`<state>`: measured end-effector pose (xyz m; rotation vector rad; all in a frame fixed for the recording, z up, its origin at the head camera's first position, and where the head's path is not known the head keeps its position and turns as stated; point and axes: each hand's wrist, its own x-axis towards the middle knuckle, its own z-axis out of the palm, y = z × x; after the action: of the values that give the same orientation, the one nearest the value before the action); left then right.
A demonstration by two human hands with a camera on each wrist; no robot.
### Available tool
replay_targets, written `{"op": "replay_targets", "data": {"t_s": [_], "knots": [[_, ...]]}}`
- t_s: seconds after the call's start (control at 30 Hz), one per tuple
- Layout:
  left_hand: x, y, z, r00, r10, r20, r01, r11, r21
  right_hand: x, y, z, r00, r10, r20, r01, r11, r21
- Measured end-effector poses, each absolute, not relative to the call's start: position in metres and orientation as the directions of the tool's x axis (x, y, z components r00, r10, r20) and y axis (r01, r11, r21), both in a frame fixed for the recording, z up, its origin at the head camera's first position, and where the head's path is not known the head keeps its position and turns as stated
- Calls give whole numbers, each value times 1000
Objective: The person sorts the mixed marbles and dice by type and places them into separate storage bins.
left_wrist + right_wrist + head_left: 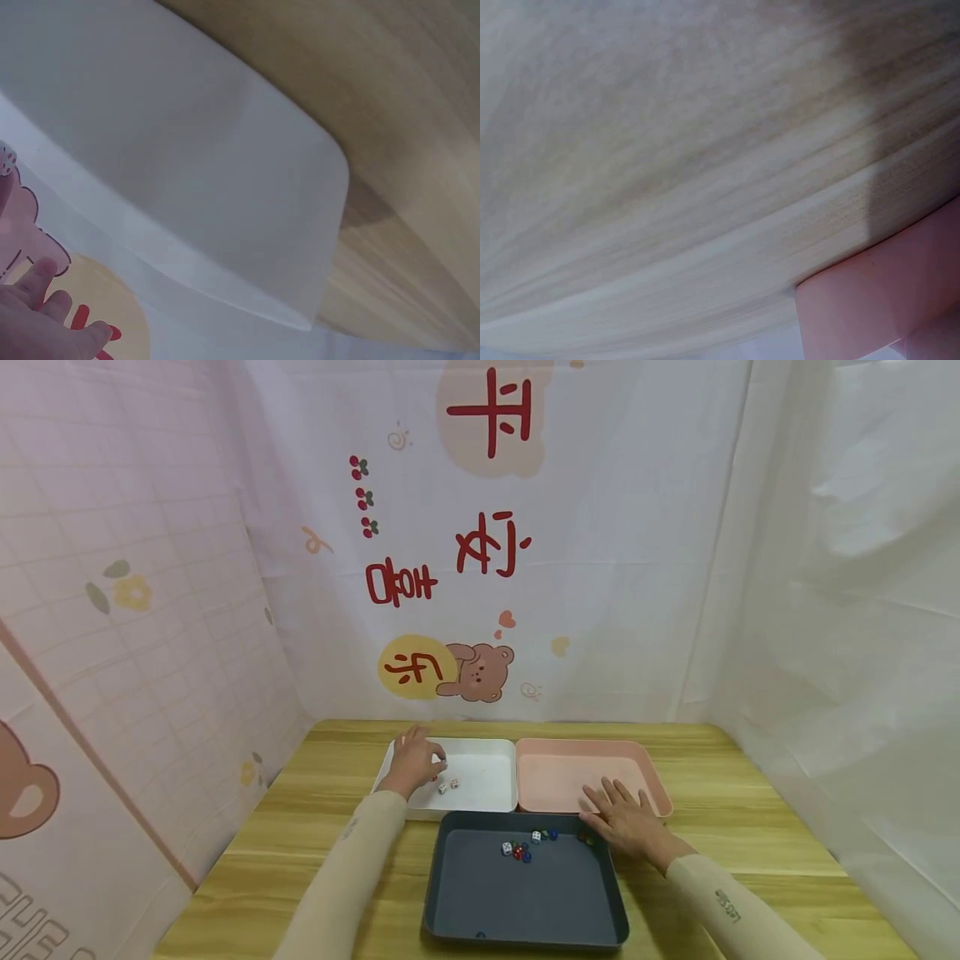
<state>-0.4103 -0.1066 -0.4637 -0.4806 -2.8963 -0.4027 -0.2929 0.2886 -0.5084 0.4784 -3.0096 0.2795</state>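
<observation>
My left hand [411, 763] is over the left part of the white tray [487, 806], thumb and forefinger pinching what looks like a small white die [443, 763], mostly hidden. White dice [454, 783] and a bit of red lie below it in that tray. Only some fingers [56, 307] show in the left wrist view. My right hand [626, 818] spreads its fingers across the near rim of the pink tray [645, 768], beside the dark tray's far right corner. Inside the dark tray [525, 902] are several dice: white [536, 837], red [518, 852] and blue [552, 834].
All three trays stand on a wood-grain table [300, 802], white and pink side by side behind the dark one. A dark small piece [481, 935] lies by the dark tray's near wall. Printed white cloth [630, 568] hangs around the back and sides.
</observation>
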Motion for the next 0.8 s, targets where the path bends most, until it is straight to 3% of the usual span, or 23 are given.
{"op": "replay_targets", "data": {"t_s": [0.8], "knots": [[-409,-110,-471,-945,272,181,313,913,261,-292,289,-507,-950,-295,106,-310,934,-176]]}}
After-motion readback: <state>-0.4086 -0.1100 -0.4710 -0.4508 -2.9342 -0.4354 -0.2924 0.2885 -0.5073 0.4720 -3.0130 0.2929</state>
